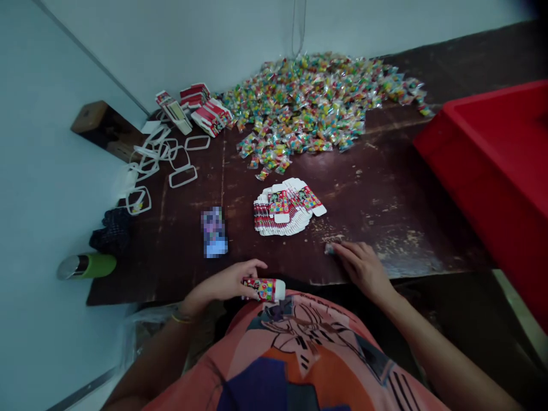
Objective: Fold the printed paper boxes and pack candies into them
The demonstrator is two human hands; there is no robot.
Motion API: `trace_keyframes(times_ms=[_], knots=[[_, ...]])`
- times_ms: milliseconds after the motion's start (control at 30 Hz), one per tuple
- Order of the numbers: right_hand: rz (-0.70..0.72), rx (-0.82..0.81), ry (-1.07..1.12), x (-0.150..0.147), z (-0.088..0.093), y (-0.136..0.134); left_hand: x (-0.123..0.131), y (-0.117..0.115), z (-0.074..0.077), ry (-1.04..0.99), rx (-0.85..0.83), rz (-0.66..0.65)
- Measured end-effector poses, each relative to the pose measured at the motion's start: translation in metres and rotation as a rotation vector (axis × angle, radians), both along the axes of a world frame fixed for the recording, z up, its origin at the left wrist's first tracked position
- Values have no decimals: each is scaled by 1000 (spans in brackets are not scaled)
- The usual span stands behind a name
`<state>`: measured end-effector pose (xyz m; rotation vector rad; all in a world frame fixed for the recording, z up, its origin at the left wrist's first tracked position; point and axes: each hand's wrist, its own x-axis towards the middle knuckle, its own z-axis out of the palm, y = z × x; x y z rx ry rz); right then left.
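Observation:
My left hand (240,279) is closed on a small red printed carton (264,290) with a white end flap, held just in front of the table's near edge. Over the table's front part, my right hand (362,265) pinches a small clear candy packet (329,249) between thumb and fingers. A fanned stack of flat red and white cartons (280,225) lies ahead, between the two hands. Behind that spreads a large heap of clear packets with colourful candy (308,103).
A red bin (479,148) stands at the right. At the left are a phone (214,231), white bands (183,176), carton bundles (212,117), a brown box (107,128), a dark cloth (112,230) and a green bottle (96,265) lying on its side.

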<state>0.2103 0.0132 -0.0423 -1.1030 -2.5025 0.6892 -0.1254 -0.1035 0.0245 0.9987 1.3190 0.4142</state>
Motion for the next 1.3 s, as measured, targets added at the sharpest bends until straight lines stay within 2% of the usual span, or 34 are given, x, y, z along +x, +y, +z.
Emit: trace_keyframes(times_ms=[33, 100, 167, 233, 300, 367, 400, 533, 567, 600, 667, 733, 767, 867, 933, 1000, 1067, 1133, 1200, 1300], knots=[[-53, -61, 70, 0, 0, -6, -2, 1, 0, -28, -32, 17], [-122, -246, 231, -10, 10, -18, 6, 6, -4, -107, -38, 179], [-69, -471, 343, -29, 30, -26, 27, 13, -9, -205, -8, 347], [24, -607, 394, -48, 48, -24, 51, 18, -14, -292, 5, 367], [-6, -598, 424, -61, 60, -12, 71, 21, -18, -344, 13, 314], [-82, -492, 427, -65, 65, 6, 84, 22, -21, -358, 38, 279], [-62, -439, 401, -66, 66, 15, 87, 22, -23, -356, 60, 276], [275, -269, 276, -70, 70, 29, 92, 24, -28, -305, 121, 291], [291, -265, 298, -73, 69, 26, 92, 25, -28, -307, 122, 304], [242, -289, 358, -76, 67, 22, 91, 26, -28, -317, 115, 328], [40, -469, 539, -82, 60, 11, 90, 28, -27, -341, 89, 402], [-123, -801, 693, -86, 51, 1, 88, 30, -26, -346, 68, 458], [-154, -981, 735, -88, 46, -2, 88, 32, -25, -343, 62, 465], [-126, -1395, 759, -91, 37, -2, 86, 35, -26, -381, 45, 423], [-101, -1543, 734, -91, 36, 4, 85, 37, -28, -413, 30, 402], [-69, -1619, 682, -90, 36, 11, 85, 39, -29, -398, 27, 399], [-38, -1619, 616, -89, 38, 18, 84, 41, -28, -367, 28, 386], [0, -1506, 572, -89, 41, 22, 83, 43, -26, -352, 52, 369], [91, -1212, 548, -90, 45, 24, 82, 46, -24, -345, 75, 387], [316, -596, 495, -92, 52, 20, 79, 48, -23, -345, 61, 495]])
